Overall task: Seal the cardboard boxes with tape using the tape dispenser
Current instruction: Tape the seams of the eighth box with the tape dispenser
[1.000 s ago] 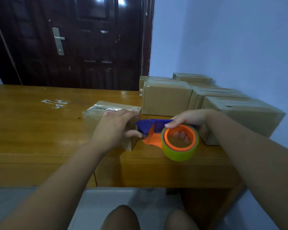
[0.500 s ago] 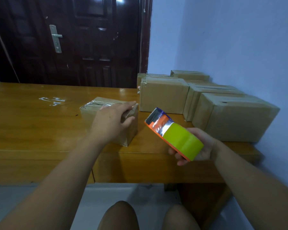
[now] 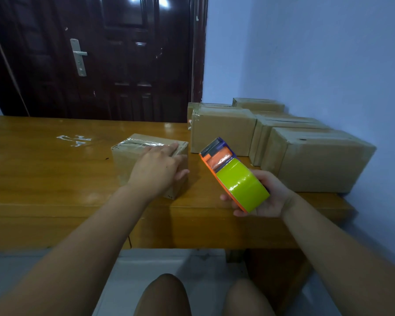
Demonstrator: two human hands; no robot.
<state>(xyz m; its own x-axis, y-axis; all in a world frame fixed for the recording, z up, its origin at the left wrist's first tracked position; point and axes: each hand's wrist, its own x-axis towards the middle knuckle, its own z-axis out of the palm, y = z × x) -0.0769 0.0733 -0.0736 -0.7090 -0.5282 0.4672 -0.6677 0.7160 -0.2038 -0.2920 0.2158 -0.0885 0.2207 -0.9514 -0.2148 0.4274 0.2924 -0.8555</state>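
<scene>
Head cam: I'm seeing the tape dispenser [image 3: 224,160] coming clear of the small box [image 3: 126,159]. A second ago it was butted against the box's right end; now the right hand [image 3: 268,198] is cradling it from below, fingers curled round the green roll [image 3: 244,183], holding it tilted in the air just right of the left hand [image 3: 156,173]. Left hand is lying flat across the box top, fingers straight, pressing the clear tape strip [image 3: 144,143]. I'm reading that as strip cut, seam done, smoothing underway. Box is sitting closed, contents not showing. Beyond the right hand, the other boxes [image 3: 317,160] are sitting shut against the wall [image 3: 328,65], contents hidden too.
</scene>
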